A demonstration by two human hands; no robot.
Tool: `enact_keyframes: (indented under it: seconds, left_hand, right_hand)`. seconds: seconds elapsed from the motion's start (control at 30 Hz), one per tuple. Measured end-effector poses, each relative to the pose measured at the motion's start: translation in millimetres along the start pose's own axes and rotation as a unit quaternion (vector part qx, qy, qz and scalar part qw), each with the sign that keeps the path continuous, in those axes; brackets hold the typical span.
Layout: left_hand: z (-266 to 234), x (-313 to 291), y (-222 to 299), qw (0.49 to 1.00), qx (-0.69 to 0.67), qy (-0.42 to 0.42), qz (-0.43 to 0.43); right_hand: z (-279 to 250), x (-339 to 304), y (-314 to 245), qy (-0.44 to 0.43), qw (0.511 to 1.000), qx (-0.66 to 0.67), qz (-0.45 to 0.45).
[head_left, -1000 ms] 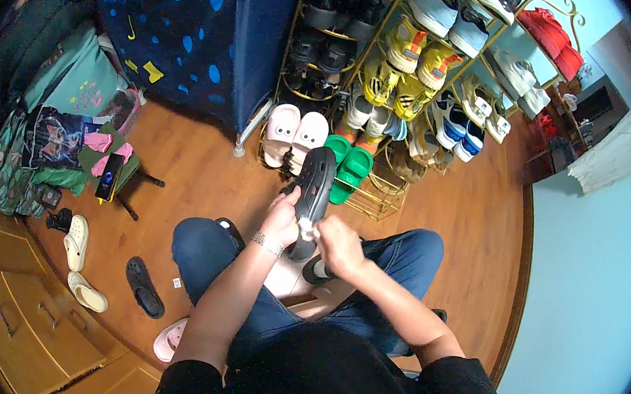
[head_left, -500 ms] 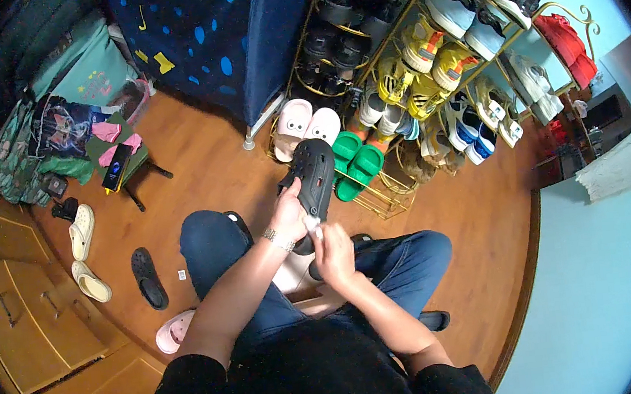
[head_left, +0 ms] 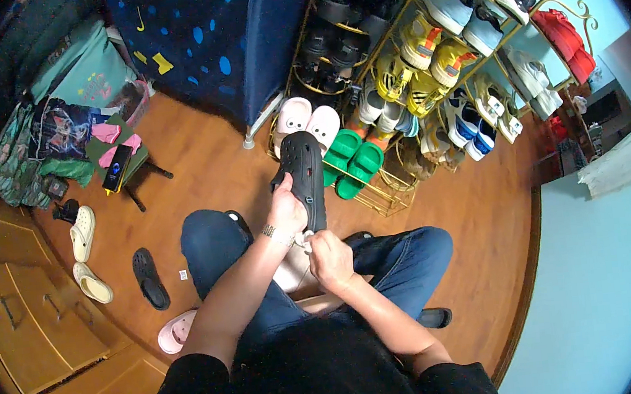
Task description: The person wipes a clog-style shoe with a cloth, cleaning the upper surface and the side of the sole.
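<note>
A: What changed?
B: Black clog is a bit higher and straighter than half a second ago — in the hands, just beside the green slides in view. White wad is now lower, at its heel end.
A: Fingers?
B: Left hand: closed round the clog's side. Right hand: curled tight, pinching the wad — fingertips hidden.
A: Meaning?
B: Wiping has probably reached the heel.

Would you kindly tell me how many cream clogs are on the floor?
2: the upper cream clog lies toward the left of the view, and the lower cream clog just below it, both near the wooden drawers. Others could be hidden.
</note>
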State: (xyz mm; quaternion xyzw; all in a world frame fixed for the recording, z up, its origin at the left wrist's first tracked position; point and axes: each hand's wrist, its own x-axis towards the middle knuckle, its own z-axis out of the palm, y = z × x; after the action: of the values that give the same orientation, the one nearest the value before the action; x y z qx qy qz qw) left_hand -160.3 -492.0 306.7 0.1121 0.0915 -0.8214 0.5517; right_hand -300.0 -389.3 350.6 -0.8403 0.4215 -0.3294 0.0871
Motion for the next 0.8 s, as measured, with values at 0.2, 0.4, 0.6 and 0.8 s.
enact_keyframes:
  seconds: [0.2,0.4,0.6,0.8]
  left_hand:
    - [7,-1,-15,0.996,0.064,0.011,0.066]
    - [6,-6,-36,0.985,0.151,-0.022,0.078]
    - [22,-15,-36,0.979,0.177,-0.055,0.083]
    - [35,-27,-30,0.982,0.161,-0.095,0.03]
  right_hand:
    - [1,43,21,0.081,0.99,-0.066,0.092]
    - [-7,102,59,0.09,0.988,-0.091,0.09]
    - [-14,114,52,-0.021,0.989,-0.136,-0.049]
    - [-14,102,52,0.023,0.995,-0.018,-0.098]
